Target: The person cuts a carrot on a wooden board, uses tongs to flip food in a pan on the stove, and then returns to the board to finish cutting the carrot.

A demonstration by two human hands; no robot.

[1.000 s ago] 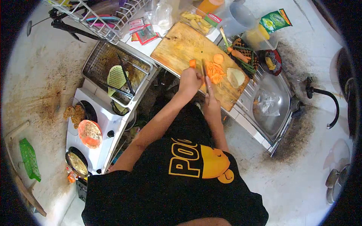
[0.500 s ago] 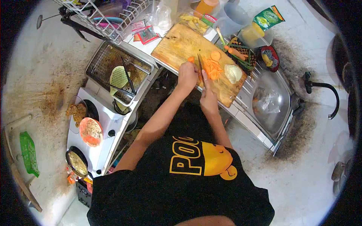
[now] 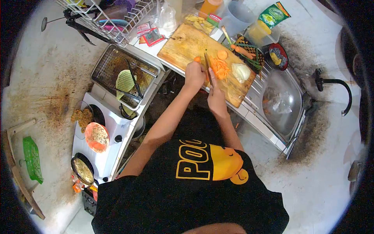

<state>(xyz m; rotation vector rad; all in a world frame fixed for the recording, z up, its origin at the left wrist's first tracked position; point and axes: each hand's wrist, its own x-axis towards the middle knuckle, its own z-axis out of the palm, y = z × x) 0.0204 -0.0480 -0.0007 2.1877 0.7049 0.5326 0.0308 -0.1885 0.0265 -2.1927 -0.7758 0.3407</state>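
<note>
My left hand [image 3: 194,77] is closed on a piece of carrot [image 3: 197,59], whose orange end shows above the fingers, at the near edge of a wooden cutting board [image 3: 183,43]. Just to its right, my right hand [image 3: 216,98] grips a kitchen knife [image 3: 207,64], the blade pointing away from me and lying close beside the left fingers. Right of the blade lies a heap of carrot strips [image 3: 221,70], with a round carrot slice [image 3: 222,54] behind it. A pale chunk of what looks like cabbage [image 3: 240,73] rests at the board's right end.
A metal sink [image 3: 278,117] stands to the right; whole carrots [image 3: 243,51] and greens lie behind the board. On the left are a metal tray [image 3: 104,84] with a green strainer [image 3: 125,82], and a stove [image 3: 102,117] with a frying pan [image 3: 82,169] and an orange bowl [image 3: 96,134].
The camera view has shifted slightly. Both hands stay almost in place, with the knife still beside the left fingers.
</note>
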